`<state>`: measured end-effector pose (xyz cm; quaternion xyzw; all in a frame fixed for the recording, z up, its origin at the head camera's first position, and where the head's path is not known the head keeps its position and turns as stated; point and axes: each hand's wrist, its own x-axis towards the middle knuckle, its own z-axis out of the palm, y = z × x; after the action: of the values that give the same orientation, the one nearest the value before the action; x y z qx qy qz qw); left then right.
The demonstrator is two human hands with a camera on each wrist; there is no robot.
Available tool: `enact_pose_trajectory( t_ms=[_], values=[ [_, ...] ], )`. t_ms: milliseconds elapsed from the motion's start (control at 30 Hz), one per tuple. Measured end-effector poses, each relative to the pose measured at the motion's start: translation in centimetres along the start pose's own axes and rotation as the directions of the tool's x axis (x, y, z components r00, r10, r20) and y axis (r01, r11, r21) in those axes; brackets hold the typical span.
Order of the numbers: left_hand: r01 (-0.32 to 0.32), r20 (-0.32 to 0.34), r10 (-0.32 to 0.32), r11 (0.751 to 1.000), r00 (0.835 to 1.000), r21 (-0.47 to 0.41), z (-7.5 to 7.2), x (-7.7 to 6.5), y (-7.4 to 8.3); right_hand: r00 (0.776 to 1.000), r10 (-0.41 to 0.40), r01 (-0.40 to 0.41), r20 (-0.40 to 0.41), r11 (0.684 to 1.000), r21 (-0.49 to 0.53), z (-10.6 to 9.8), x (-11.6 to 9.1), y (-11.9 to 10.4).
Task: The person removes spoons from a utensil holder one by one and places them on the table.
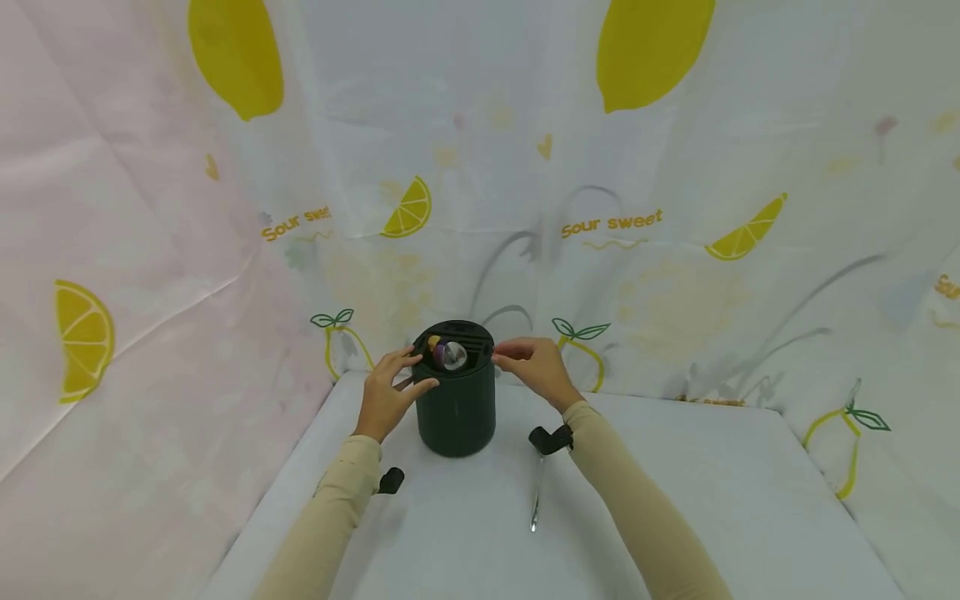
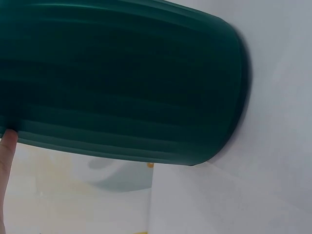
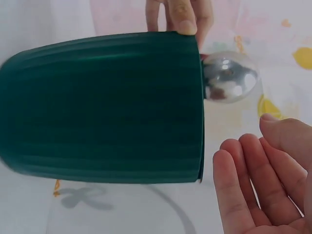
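Observation:
A dark green ribbed utensil holder (image 1: 456,421) stands upright on the white table, topped by a black slotted lid (image 1: 472,335). Poking out of its top is a utensil with a rounded, shiny metal end (image 3: 229,77); purple and orange parts (image 1: 435,343) show beside it. My left hand (image 1: 387,392) touches the holder's left upper edge, thumb across the front and fingers at the rim. In the left wrist view, one straight fingertip (image 2: 9,139) rests against the green wall. My right hand (image 3: 273,180) is beside the right rim, fingers relaxed, with no object visible in it.
A slim metal utensil (image 1: 534,508) lies on the table (image 1: 465,533) in front of the holder, near the right forearm. Behind and to the sides hangs a lemon-print cloth (image 1: 480,192). Each wrist carries a black camera mount (image 1: 551,439).

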<state>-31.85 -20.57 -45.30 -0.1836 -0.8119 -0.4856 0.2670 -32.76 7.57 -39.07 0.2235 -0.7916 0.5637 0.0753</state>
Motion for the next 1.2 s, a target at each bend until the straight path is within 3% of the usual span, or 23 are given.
enact_pose_trajectory(
  t_ms=[333,967,1200],
  values=[
    [-0.01,-0.003,0.01,1.0,1.0,-0.004,0.0,-0.1,-0.1,0.997,-0.072,0.074,0.039,0.996,-0.047,1.7,0.9,-2.2],
    [-0.001,0.008,0.001,1.0,1.0,-0.018,0.1,0.1,-0.1,0.999,-0.013,0.013,0.033,1.0,0.002,3.6,2.1,-1.1],
    [0.002,-0.003,-0.002,1.0,1.0,-0.01,-0.1,0.1,0.0,0.998,-0.037,0.033,0.049,0.997,0.071,3.6,1.9,-1.5]
  ],
)
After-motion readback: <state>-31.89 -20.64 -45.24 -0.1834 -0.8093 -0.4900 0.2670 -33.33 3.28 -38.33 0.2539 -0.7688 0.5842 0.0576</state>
